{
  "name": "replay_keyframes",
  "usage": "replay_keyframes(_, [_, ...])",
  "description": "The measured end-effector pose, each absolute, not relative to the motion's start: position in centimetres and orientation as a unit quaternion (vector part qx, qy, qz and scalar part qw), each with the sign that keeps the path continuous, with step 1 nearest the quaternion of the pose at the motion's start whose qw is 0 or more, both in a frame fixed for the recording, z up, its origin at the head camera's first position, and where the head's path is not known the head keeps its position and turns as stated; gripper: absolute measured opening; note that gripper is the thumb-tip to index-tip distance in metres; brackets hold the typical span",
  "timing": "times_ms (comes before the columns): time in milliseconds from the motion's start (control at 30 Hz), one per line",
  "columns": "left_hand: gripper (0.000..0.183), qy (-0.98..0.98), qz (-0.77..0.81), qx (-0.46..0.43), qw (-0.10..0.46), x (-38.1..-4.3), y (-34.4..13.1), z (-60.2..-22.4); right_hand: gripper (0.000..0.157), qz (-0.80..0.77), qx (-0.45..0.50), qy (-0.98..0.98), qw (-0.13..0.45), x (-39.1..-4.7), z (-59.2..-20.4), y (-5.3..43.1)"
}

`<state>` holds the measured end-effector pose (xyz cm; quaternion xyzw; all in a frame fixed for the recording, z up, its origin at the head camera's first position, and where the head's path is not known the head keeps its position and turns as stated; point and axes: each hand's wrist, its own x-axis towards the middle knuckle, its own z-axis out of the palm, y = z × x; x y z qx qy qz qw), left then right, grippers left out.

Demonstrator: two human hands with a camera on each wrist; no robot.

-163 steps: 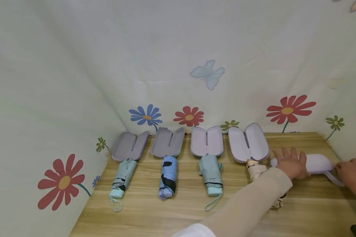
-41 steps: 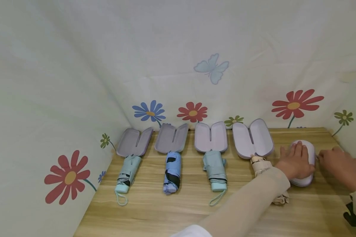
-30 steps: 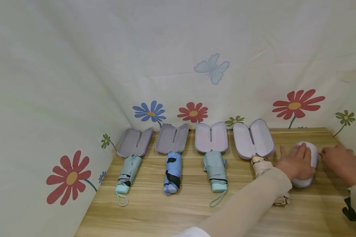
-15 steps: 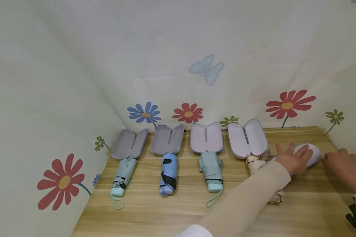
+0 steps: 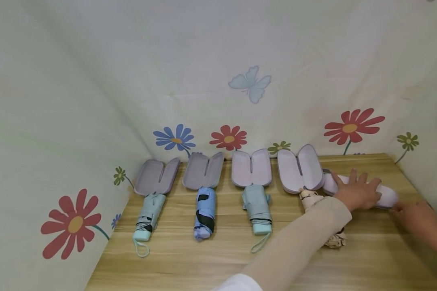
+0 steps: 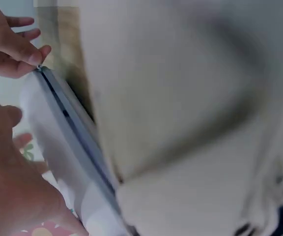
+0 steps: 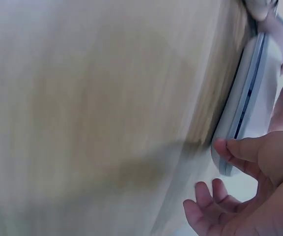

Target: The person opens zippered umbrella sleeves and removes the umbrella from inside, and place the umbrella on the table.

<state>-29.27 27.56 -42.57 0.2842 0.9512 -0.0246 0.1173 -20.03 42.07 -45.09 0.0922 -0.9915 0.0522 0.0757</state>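
A pale lilac zip case (image 5: 387,197) lies closed-shaped on the table at the right, its zipper seam showing a dark gap in both wrist views. My left hand (image 5: 358,192) rests over its top with fingers spread, pressing it down. At the case's right end my right hand (image 5: 420,222) pinches the zipper pull (image 6: 40,68) between thumb and forefinger; its other fingers hang loose in the right wrist view. A beige folded umbrella (image 5: 311,199) lies under my left forearm, partly hidden by the sleeve. Whatever is inside the case is hidden.
Several similar cases stand unzipped along the back, including a white-lined case (image 5: 293,171) and a grey-lined case (image 5: 149,178). In front of them lie a blue umbrella (image 5: 205,212), a teal umbrella (image 5: 257,208) and another teal umbrella (image 5: 150,214). A printed curtain (image 5: 189,81) borders the wooden table (image 5: 189,266).
The zip case has turned from pointing away to lying crosswise, my left hand spreading its fingers over it. My right hand has moved lower along its right end.
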Motion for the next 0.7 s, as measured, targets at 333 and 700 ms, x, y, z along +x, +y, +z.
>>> replay_keyframes(333, [0.06,0.988,-0.049,0.134,0.064,-26.6,26.9,-41.3,0.045,0.11,0.13,-0.962,0.212,-16.5,-45.9,37.1])
replay_keyframes(700, [0.062,0.988,-0.071,0.113,0.082,-26.4,28.1,-41.8,0.016,0.147,0.009,-0.989,0.015,-15.6,-44.6,35.7])
